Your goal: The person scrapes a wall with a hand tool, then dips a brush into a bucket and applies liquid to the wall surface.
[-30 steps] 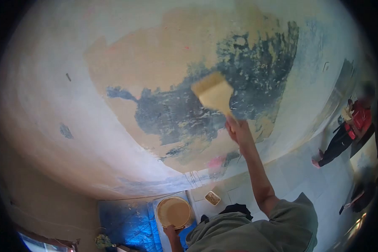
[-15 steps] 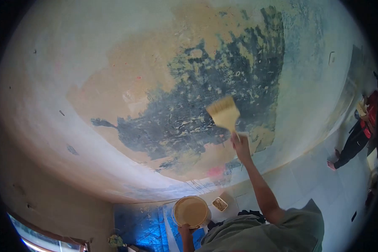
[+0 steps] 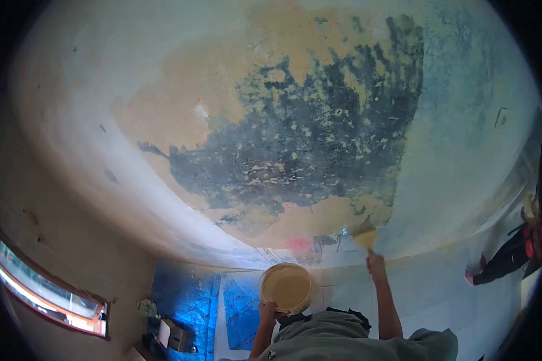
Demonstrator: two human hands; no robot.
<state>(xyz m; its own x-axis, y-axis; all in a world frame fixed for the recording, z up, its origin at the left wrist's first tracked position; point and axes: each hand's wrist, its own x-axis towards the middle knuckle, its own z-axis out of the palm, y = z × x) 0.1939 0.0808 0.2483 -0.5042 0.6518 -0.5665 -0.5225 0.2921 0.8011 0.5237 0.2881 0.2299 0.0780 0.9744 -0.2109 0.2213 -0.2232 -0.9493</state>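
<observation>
My right hand (image 3: 376,266) is closed around the handle of a wide paintbrush (image 3: 364,238), low in front of the wall near the lower right of the dark patch. The bristles point up and look smeared by motion. My left hand (image 3: 268,312) grips the near left rim of a round bucket (image 3: 311,289), held in front of my body with tan liquid inside. The wall carries a broad dark grey, blotchy patch (image 3: 319,144) with a tan area (image 3: 168,102) around its left and top.
A blue sheet (image 3: 186,301) covers the floor at lower left, with a box (image 3: 177,337) beside it. A window (image 3: 51,289) sits in the left wall. At the far right, another person (image 3: 512,253) in dark trousers is near the wall on the pale tiled floor (image 3: 464,301).
My right hand has brought the brush down and slightly right, from the dark patch to near the wall's foot. The bucket appears a little higher and further right as the view has shifted.
</observation>
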